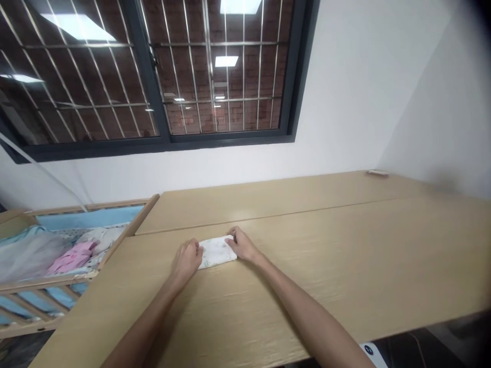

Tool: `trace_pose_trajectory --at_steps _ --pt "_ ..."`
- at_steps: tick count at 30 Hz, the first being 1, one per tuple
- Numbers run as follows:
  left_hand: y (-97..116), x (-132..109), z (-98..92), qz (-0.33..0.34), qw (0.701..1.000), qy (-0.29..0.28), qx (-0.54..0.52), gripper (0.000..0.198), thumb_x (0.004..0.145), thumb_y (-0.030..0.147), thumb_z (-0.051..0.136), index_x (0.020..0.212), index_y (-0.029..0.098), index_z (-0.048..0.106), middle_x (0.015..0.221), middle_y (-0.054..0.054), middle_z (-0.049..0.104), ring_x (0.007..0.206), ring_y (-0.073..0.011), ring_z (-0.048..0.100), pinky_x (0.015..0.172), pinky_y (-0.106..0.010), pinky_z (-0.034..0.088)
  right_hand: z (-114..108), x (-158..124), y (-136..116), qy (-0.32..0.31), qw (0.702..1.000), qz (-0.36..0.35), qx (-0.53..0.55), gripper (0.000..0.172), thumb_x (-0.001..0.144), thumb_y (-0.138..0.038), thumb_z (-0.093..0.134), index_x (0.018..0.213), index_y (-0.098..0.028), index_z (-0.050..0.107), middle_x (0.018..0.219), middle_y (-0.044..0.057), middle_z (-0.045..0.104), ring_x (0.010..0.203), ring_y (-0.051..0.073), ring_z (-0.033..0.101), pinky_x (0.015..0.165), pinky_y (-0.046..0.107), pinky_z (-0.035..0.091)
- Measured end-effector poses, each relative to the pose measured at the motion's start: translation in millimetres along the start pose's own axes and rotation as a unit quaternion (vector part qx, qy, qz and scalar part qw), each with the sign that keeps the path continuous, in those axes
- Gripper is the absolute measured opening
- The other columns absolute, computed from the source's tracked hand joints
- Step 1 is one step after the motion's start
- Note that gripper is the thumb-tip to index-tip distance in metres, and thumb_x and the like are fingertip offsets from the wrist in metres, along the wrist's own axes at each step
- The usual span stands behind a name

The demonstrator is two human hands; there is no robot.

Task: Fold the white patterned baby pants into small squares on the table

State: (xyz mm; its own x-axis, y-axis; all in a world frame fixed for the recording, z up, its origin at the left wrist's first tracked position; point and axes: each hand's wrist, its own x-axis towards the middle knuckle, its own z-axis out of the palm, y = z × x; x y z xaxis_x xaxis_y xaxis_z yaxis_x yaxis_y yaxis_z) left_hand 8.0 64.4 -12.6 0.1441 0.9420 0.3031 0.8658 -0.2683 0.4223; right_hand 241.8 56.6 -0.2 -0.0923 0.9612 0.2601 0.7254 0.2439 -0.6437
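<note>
A folded white cloth (215,252) with a small faint print lies on the wooden tabletop (307,266). At its left edge is my left hand (187,259), fingers curled and closed on the cloth's side. My right hand (241,244) grips the far right corner, with the thumb on top of the fabric. The fingertips of both hands are partly hidden, and the cloth rests flat between them.
Left of the table stands a wooden crib (126,240) with blue lining, holding a pink cloth (72,257) and rumpled white bedding. A small pale object (378,173) lies at the table's far right. Behind is a barred window (222,76).
</note>
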Motion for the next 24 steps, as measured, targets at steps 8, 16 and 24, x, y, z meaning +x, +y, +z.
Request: trace_pose_trajectory --at_steps 8,16,24 --pt "35.4 -43.7 34.0 0.198 0.980 0.027 -0.022 0.070 0.104 0.049 0.031 0.159 0.009 0.014 0.164 -0.020 0.027 0.154 -0.0288 0.021 0.123 -0.051 0.026 22.7 -24.3 -22.7 -0.108 0.946 -0.257 -0.163 0.062 0.099 -0.036 0.048 0.155 -0.010 0.037 0.158 0.019 0.039 0.150 0.029 0.029 0.123 0.047 0.022" --pt "5.8 -44.0 41.3 0.159 0.986 -0.003 0.044 0.076 0.102 0.058 0.029 0.157 0.004 0.024 0.159 -0.025 0.034 0.151 -0.0338 0.026 0.119 -0.055 0.032 0.7 -29.3 -14.5 -0.160 0.960 -0.173 -0.154 0.067 0.105 -0.049 0.033 0.159 -0.010 0.027 0.164 0.018 0.030 0.154 0.027 0.020 0.126 0.050 0.014" --pt "-5.6 -28.7 20.8 0.258 0.965 0.017 0.031 0.059 0.095 0.056 0.053 0.144 0.022 0.050 0.152 -0.016 0.048 0.138 -0.0326 0.047 0.110 -0.051 0.039 -23.2 -28.3 -6.6 -0.132 0.959 -0.234 -0.093 0.072 0.091 -0.047 0.062 0.153 -0.018 0.040 0.161 0.017 0.035 0.151 0.032 0.026 0.122 0.052 0.022"
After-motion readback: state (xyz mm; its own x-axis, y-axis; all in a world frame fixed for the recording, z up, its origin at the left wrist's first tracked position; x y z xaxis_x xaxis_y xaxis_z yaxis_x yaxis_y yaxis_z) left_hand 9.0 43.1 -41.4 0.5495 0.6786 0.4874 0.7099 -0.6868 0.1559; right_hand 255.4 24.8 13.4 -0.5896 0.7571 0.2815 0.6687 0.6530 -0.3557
